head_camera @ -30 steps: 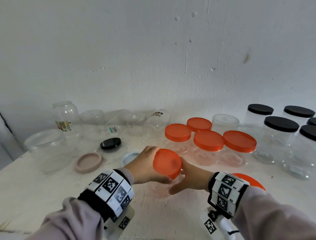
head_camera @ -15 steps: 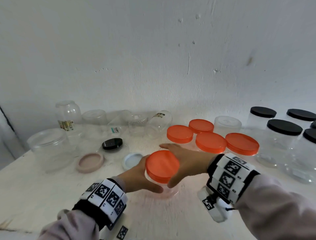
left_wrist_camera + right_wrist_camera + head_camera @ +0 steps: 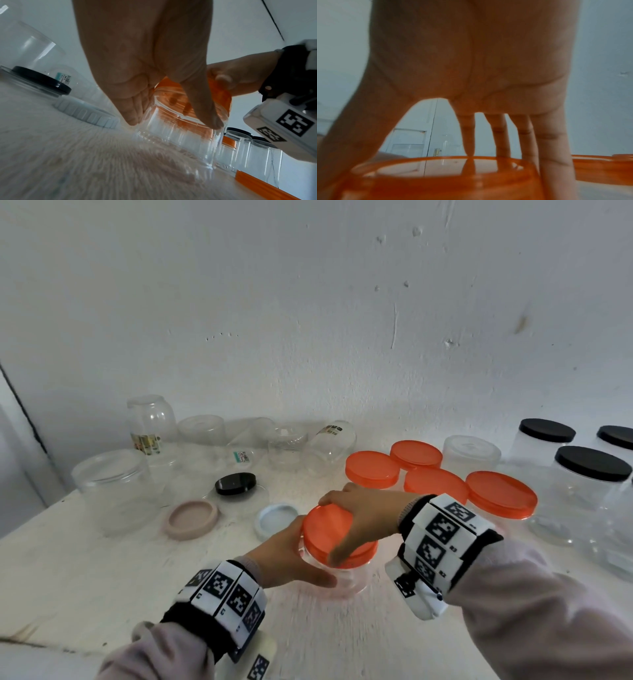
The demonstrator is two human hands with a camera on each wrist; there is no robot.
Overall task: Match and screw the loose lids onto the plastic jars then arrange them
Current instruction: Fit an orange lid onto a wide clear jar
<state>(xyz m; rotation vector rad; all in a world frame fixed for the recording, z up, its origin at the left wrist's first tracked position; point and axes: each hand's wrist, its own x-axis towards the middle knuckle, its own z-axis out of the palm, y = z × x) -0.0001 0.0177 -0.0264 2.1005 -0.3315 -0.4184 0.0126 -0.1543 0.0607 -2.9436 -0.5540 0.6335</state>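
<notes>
A clear plastic jar (image 3: 346,577) (image 3: 181,135) stands on the white table (image 3: 102,577) in front of me. An orange lid (image 3: 325,529) (image 3: 436,180) sits on its mouth. My left hand (image 3: 291,556) (image 3: 168,121) grips the jar's side, thumb in front and fingers behind. My right hand (image 3: 356,518) (image 3: 471,148) lies over the lid from the right, its thumb and fingers curled round the lid's rim.
Several orange-lidded jars (image 3: 435,484) stand just behind my right hand, black-lidded jars (image 3: 589,474) at far right. Loose pink lid (image 3: 190,518), pale blue lid (image 3: 275,518) and black lid (image 3: 235,483) lie left of the jar. Open clear jars (image 3: 113,491) line the wall.
The jar has been stood upright on the table with the orange lid on top. My right hand came from beside the lid to over it and now grips its rim.
</notes>
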